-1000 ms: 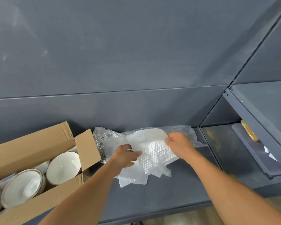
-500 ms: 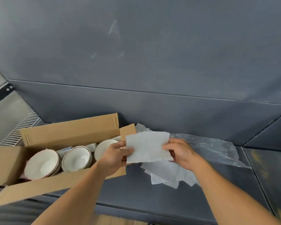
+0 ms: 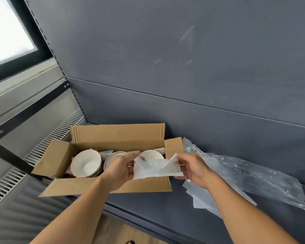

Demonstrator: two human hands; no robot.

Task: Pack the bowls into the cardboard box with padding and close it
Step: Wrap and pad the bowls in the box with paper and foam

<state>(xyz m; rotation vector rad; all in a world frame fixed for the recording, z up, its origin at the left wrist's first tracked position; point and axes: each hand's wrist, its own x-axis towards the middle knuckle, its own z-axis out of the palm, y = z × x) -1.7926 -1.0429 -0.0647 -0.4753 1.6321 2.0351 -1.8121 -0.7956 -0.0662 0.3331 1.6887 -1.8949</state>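
Matt cardboard box (image 3: 102, 138), glossy, perhaps ceramic, bowls (image 3: 85, 164), crinkly plastic wrap (image 3: 253, 175)

Likely a shop or stockroom. Dark grey metal shelf (image 3: 148, 205) with flat back panels (image 3: 165, 67) and a slotted upright (image 3: 50, 48), retail type. Window (image 3: 7, 32) at left, slatted vent grille (image 3: 48, 147) below. Wood-look floor (image 3: 127, 233). Open cardboard box (image 3: 118, 136) and bubble wrap (image 3: 253, 175) on the shelf.

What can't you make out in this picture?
Head view:
Middle white ceramic bowl in the brown cardboard box: mostly hidden by the left hand.
Right bowl: partly behind the held white sheet.
Loose white sheets on the grey shelf: partly behind the right forearm.
Clear bubble wrap: cut off by the right edge.
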